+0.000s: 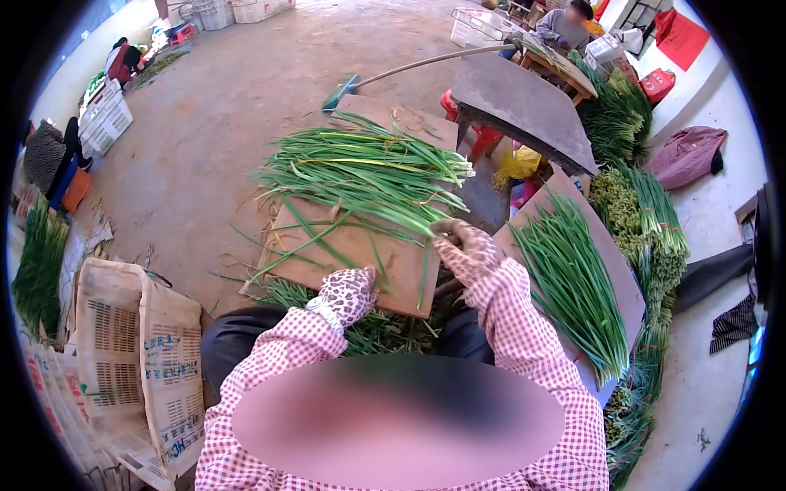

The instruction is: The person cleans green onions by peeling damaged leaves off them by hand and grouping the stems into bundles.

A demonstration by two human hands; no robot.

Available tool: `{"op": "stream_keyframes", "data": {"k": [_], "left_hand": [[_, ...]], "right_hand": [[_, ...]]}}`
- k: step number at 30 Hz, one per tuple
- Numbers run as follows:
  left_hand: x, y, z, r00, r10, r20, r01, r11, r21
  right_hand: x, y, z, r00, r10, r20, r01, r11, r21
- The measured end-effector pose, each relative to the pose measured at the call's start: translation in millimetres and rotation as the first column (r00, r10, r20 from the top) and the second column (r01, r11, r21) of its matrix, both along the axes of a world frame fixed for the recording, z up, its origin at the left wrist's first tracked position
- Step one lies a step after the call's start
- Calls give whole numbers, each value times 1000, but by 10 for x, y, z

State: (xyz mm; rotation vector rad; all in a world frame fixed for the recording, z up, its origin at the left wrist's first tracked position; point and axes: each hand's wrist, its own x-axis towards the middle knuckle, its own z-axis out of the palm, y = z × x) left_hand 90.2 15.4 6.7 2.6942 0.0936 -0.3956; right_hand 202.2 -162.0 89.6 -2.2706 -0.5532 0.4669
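I take this as the sorting step: green stalks pulled from the loose heap, gathered, then laid aside. The right hand (gloved in a patterned fabric) has its fingers closed around the pale root ends of a few stalks at the near edge of the pile of green onions, which lies spread across the brown board serving as the surface. The left hand, gloved alike, rests on the board's near edge; whether its fingers pinch a stalk I cannot tell.

In my judgement the next move calls for a clean pull toward the body, keeping the gripped stalks together and clear of the tangle.

Counting: two gloved hands, one loose pile on the board, one neat row of sorted stalks on a second board to the right, one woven sack at left, and one other person seated far off.
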Motion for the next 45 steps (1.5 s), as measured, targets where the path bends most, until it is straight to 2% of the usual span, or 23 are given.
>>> {"op": "stream_keyframes", "data": {"k": [2, 4, 5, 6, 7, 8, 10, 12, 15, 19, 23, 24, 27, 30, 32, 34, 35, 39, 40, 41, 42, 43, 45], "left_hand": [[-177, -58, 152, 998, 6, 70, -3, 1000, -30], [-439, -156, 292, 951, 67, 302, -19, 987, -159], [-540, -201, 199, 952, 200, 234, -97, 916, -389], [-639, -238, 104, 940, 314, 131, -180, 786, -592], [-711, -299, 133, 883, 397, -248, -419, 434, -798], [-782, -325, -27, 852, 403, -334, -437, 195, -878], [-882, -426, -128, 734, 505, -454, -532, 11, -847], [-881, -434, -204, 659, 417, -626, -529, -335, -780], [-865, -440, -415, 686, 402, -606, -417, -465, -781], [-911, -512, -264, 736, 354, -577, -447, -386, -807], [-971, -571, -338, 677, 452, -581, -394, -444, -805], [-989, -582, -336, 673, 461, -579, -390, -444, -807], [-1060, -634, -202, 571, 711, -411, -402, -194, -895], [-1103, -634, -240, 528, 771, -356, -372, -167, -913], [-1106, -528, -156, 451, 843, -293, -186, -232, -955], [-1140, -260, 132, 332, 936, -115, 14, -126, -992], [-1214, -15, 230, 292, 954, 74, 13, 73, -997], [-1410, 688, 893, -8, 931, 364, 115, 363, -925], [-1416, 672, 949, -10, 932, 363, 115, 362, -925], [-1401, 624, 992, 23, 987, 161, 192, 153, -969], [-1375, 573, 1011, 73, 996, -44, 259, -62, -964], [-1388, 512, 862, 370, 926, -75, 291, -192, -937], [-1267, 237, 551, 587, 662, -467, 130, -646, -752]], "right_hand": [[-112, -178, -373, 989, -92, -117, 135, 884, 448], [-309, -225, -719, 867, -116, -485, 332, 860, 388], [-426, -219, -761, 758, -74, -648, 307, 917, 256], [-612, -183, -803, 696, -76, -714, 332, 915, 227], [-765, -175, -886, 676, -14, -737, 320, 906, 276], [-901, -166, -949, 654, 49, -755, 308, 894, 325], [-1143, -164, -973, 663, 92, -743, 279, 891, 359], [-1290, -216, -1155, 760, 132, -636, 134, 926, 353], [-1433, -257, -1100, 795, 228, -562, -36, 943, 332], [-1428, -172, -1003, 661, 64, -747, 255, 918, 304], [-1474, -31, -1165, 745, 81, -662, 305, 842, 445], [-1472, -6, -1250, 744, 91, -662, 297, 843, 449], [-1480, 83, -1306, 869, -75, -489, 184, 967, 178], [-1454, 170, -1026, 899, -100, -427, 91, 995, -42], [-1438, 91, -1092, 896, -45, -442, 36, 999, -28], [-1427, -20, -1151, 946, 197, -256, -243, 956, -163], [-1380, -78, -1170, 908, 294, -300, -387, 863, -325], [-1217, -294, -1255, 968, 158, -197, -224, 898, -379], [-1209, -291, -1249, 981, 109, -162, -165, 905, -392], [-1183, -230, -1261, 992, 50, -120, -83, 954, -288], [-1122, -148, -1276, 972, 36, -234, -86, 974, -209], [-1122, -43, -1381, 882, -100, -461, 89, 995, -46], [-1135, 181, -1306, 570, -204, -796, 386, 921, 40]]}}
